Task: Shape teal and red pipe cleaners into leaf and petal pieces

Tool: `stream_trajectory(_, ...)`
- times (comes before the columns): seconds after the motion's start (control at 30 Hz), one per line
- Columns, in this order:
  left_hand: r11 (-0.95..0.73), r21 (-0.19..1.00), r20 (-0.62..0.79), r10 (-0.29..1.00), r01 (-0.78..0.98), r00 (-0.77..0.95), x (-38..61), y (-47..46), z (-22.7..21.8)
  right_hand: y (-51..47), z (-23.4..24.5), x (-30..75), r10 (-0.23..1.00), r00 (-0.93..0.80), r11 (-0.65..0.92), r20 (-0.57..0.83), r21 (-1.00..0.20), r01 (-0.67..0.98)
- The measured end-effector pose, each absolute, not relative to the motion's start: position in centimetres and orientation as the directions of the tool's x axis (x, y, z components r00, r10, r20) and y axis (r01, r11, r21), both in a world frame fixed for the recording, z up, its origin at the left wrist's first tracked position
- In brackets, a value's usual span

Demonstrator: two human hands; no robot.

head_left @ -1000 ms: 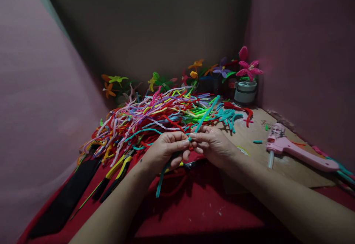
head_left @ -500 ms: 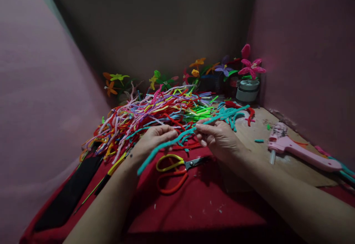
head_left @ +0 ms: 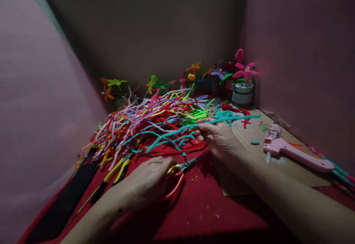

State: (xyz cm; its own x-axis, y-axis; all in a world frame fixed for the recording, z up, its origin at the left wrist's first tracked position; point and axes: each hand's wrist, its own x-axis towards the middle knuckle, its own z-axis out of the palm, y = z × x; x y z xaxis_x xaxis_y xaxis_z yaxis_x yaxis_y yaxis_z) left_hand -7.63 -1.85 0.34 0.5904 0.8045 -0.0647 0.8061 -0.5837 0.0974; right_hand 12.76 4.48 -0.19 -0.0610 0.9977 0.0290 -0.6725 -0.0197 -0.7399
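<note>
My right hand pinches a teal pipe cleaner that stretches level across the near edge of a big heap of coloured pipe cleaners. Lower down, my left hand lies over the handles of a pair of scissors with yellow and red loops. The scissors rest on the red cloth, blades pointing right. The fingers are curled round the loops.
A pink glue gun lies on a brown board at the right. Yellow-handled pliers and a black strip lie at the left. Pipe-cleaner flowers and a grey pot stand by the back wall.
My left hand let go of the teal pipe cleaner and dropped onto the scissors. My right hand turned the pipe cleaner from upright to level and keeps hold of it.
</note>
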Motion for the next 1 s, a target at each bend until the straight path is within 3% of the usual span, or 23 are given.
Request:
stream_trajectory(0.3, -0.547, 0.105, 0.049, 0.837, 0.83, 0.545, -7.7, -3.1, 2.0, 5.0, -0.6, 12.8, 0.994, 0.02, 0.094, 0.103, -0.791, -0.605)
stream_trajectory(0.4, -0.461, -0.036, 0.209, 0.864, 0.887, 0.458, -5.8, -3.3, 1.8, 4.6, -0.9, 12.6, 0.99, -0.003, 0.115, 0.14, -0.823, -0.556)
stream_trajectory(0.53, -0.313, -0.266, 0.172, 0.915, 0.912, 0.364, -3.0, -2.6, 1.8, 4.0, -0.9, 12.4, 0.982, -0.016, 0.156, 0.188, -0.855, -0.495)
stream_trajectory(0.63, -0.233, -0.372, 0.137, 0.944, 0.899, 0.301, -1.9, -1.9, 1.8, 3.8, -0.7, 12.4, 0.979, -0.022, 0.169, 0.203, -0.865, -0.472)
stream_trajectory(1.0, -0.223, -0.409, 0.143, 0.942, 0.885, 0.303, -2.0, -1.7, 1.2, 3.8, -0.4, 12.3, 0.987, -0.067, 0.077, 0.148, -0.79, -0.608)
